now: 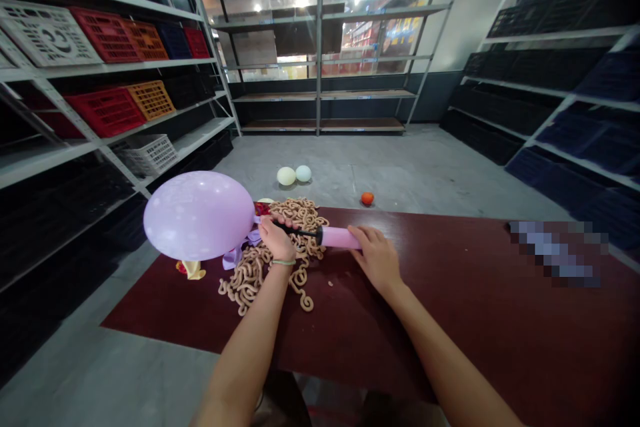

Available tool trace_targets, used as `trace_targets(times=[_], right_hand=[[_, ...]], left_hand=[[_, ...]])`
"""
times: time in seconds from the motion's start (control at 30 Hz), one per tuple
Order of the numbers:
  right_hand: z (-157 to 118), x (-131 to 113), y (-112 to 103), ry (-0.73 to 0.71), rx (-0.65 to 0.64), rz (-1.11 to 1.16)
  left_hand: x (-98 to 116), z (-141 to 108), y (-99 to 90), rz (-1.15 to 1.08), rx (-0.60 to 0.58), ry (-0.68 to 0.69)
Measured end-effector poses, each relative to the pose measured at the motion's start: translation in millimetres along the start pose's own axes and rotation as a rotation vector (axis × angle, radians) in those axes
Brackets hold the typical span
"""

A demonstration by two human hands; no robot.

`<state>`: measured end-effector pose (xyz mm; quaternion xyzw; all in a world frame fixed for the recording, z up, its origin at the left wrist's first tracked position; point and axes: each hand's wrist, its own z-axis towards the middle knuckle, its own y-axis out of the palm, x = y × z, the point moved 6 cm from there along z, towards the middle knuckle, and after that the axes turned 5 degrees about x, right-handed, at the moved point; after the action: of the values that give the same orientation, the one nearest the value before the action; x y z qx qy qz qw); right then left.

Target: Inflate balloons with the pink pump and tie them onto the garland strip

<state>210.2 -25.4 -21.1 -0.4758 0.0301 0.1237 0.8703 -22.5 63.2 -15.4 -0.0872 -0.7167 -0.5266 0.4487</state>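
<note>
Steel shelving [320, 47] surrounds the space, and its lower shelves run back across a concrete floor [415, 170]. On the left shelves sit a red plastic crate [105, 113], an orange plastic crate [151, 99] and a white wire basket [147, 155]; their contents can't be made out from this angle. The dark red desk [450, 320] carries most of the work. A fully rounded lilac balloon [197, 215] sits at the tip of a hand pump [337, 237], out past the desk's left part, with no knot visible at its neck. Two inflated balloons, one cream [286, 176] and one pale blue [303, 173], already lie on the floor near an orange ball [367, 198]. The left hand [275, 240] has a closed grip on the pump's black end, and the right hand [375, 257] is closed over its pink barrel. Beneath them lies a heap of curled tan strands [265, 260], material unclear, beside a lilac ribbon [235, 257].
</note>
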Motion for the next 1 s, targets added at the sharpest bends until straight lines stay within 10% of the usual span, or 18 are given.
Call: trace_targets(times=[0.17,0.47,0.77,1.0], right_hand=[[2,19,-11,0.095,0.048,-0.074],[-4,-38,-1,0.034,-0.062,-0.003],[4,24,-8,0.045,0.085,-0.019],[-1,-26,0,0.128,0.008,-0.053]], left_hand=[[9,8,-4.4,-0.006,0.037,0.035],[-20,-15,7.0,-0.009,-0.029,-0.077],[-8,14,1.0,-0.037,0.014,-0.049],[-13,8,-2.3,0.048,0.032,-0.05]])
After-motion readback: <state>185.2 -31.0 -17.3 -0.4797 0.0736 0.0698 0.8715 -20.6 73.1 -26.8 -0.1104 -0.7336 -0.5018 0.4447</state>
